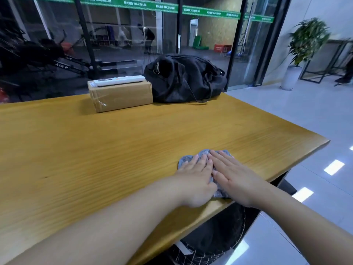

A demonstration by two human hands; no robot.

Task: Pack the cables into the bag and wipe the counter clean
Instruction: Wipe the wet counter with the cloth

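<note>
Standing beside bag (183, 79): box (122, 97), remote (120, 80).

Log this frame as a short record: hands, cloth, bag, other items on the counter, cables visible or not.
left hand: flat on the cloth, fingers straight
right hand: flat on the cloth beside the left
cloth: grey, near the counter's right edge
counter: yellow wood
bag: black, at the far edge, opening not visible
box: cardboard, left of the bag
remote: white, lying on the box
cables: none visible
</note>
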